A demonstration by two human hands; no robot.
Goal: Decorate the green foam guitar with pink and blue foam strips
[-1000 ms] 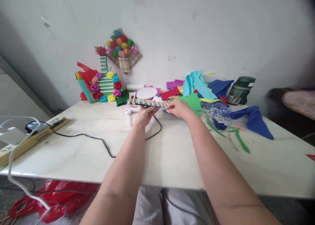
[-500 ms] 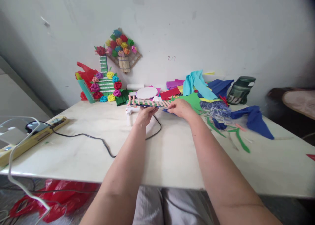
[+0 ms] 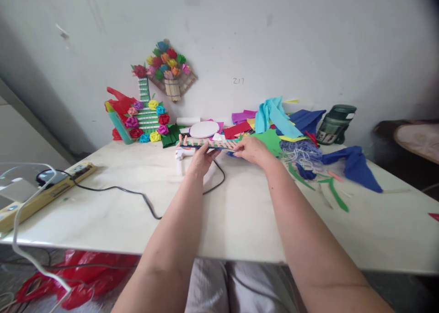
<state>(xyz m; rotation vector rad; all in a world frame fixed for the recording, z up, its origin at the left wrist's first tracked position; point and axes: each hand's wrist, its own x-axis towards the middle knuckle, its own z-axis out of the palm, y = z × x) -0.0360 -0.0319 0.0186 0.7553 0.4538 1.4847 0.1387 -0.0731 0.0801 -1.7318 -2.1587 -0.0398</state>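
Both my hands hold a flat green craft panel with pink strips (image 3: 219,144), tilted nearly edge-on above the table. My left hand (image 3: 204,158) grips its near edge from below, thumb up on the front. At the panel's right end, my right hand (image 3: 252,149) has its fingers closed on the edge. Just under the panel's left part lies a white glue gun (image 3: 183,154) with a black cord. Behind the panel sits a white oval piece (image 3: 204,129).
A guitar-shaped flower craft (image 3: 148,119) leans on the wall beside a teal bottle (image 3: 120,124). Coloured paper (image 3: 270,116), tangled yarn (image 3: 300,154) and a dark green bottle (image 3: 336,125) lie to the right. A power strip (image 3: 55,187) runs along the left edge.
The panel has tipped slightly flatter. My left thumb has come up over its near edge; my right hand has hardly moved.
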